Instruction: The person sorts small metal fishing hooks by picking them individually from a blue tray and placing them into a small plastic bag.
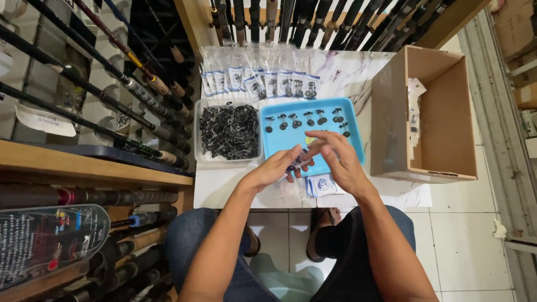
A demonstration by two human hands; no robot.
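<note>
My left hand (272, 169) and my right hand (338, 160) meet over the near edge of a blue tray (349, 114). Together they hold a small clear plastic packet (298, 160) with a dark printed card, pinched between the fingertips. Several small black ring parts (309, 118) lie in rows on the tray. A white tray (199, 152) to its left is heaped with many more black ring parts (229, 130). More small packets (320, 185) lie on the table just under my hands.
A row of filled clear packets (263, 81) stands behind the trays on the white marbled table (347, 70). An open cardboard box (447, 112) holding several packets sits at the right. Fishing rods (100, 84) fill racks to the left and behind.
</note>
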